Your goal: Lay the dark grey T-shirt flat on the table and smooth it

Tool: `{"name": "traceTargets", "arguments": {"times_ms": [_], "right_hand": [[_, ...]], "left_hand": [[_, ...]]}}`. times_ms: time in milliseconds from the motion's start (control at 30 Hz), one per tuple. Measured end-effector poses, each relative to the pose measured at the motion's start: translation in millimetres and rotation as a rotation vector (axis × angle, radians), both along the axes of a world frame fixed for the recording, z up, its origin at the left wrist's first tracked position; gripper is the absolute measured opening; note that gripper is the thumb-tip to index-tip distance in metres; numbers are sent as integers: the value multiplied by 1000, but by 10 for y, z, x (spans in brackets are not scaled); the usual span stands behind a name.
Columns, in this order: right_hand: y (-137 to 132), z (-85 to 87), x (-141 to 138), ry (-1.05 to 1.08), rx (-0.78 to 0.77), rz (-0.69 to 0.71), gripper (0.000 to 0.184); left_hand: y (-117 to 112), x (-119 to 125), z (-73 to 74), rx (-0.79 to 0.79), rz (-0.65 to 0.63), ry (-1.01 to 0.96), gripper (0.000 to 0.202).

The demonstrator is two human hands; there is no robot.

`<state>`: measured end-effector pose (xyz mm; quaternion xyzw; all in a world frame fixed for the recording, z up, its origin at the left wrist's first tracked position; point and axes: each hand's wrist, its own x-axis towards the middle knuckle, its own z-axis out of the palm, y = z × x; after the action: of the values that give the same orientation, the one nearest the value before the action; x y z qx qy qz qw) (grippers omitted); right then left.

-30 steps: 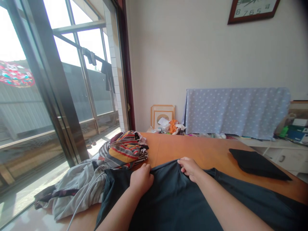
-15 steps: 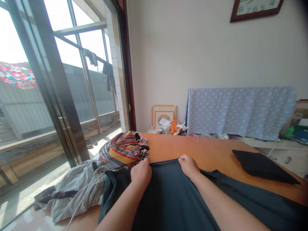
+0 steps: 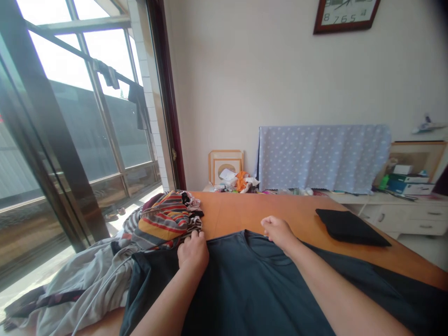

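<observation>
A dark shirt lies spread across the table in front of me, its round neckline showing at the far edge. My left hand is closed on the shirt's shoulder edge, left of the neckline. Just past the neckline is my right hand, its fingers curled together at the collar's far edge; no cloth shows between them. Beside my left hand lies a heap of striped clothes, with a grey garment nearer to me.
A folded black cloth lies on the right of the orange-brown table. Behind it stand a polka-dot cover, picture frames and a white cabinet. Glass panels run along the left. A pale cord crosses the grey garment.
The shirt's far edge has dropped from my right hand's pinch, and the round neckline now shows. My left hand keeps its hold. The view has turned to the right.
</observation>
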<state>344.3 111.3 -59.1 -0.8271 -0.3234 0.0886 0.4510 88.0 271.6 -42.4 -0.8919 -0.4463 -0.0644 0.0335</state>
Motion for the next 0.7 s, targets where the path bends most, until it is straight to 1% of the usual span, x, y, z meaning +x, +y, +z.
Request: {"name": "traceTargets", "arguments": {"times_ms": [67, 167, 233, 300, 333, 400, 467, 533, 567, 633, 700], "right_hand": [[-321, 34, 220, 12, 15, -97, 32], [-770, 6, 520, 5, -6, -245, 34], [-993, -39, 678, 2, -51, -299, 30], [-1147, -82, 801, -13, -104, -318, 22], [-1202, -101, 850, -29, -129, -320, 17], [-1278, -139, 920, -69, -169, -312, 11], [-1315, -187, 951, -104, -200, -286, 14], [-1318, -245, 949, -125, -225, -250, 20], [-1309, -275, 939, -132, -237, -232, 21], [-1282, -324, 919, -142, -261, -206, 14], [-1256, -352, 911, -159, -273, -213, 4]], "left_hand": [[-97, 59, 39, 39, -65, -30, 31], [-280, 245, 64, 61, -212, -83, 29], [-406, 415, 42, 9, -317, -110, 31], [-514, 587, -17, -60, -403, -134, 34], [-556, 664, -58, -84, -431, -143, 36], [-613, 783, -154, -104, -444, -153, 40], [-634, 853, -253, -110, -426, -151, 44], [-626, 886, -339, -118, -403, -142, 49], [-617, 896, -375, -120, -395, -135, 51], [-595, 909, -428, -121, -386, -119, 54], [-577, 926, -461, -120, -375, -104, 57]]}}
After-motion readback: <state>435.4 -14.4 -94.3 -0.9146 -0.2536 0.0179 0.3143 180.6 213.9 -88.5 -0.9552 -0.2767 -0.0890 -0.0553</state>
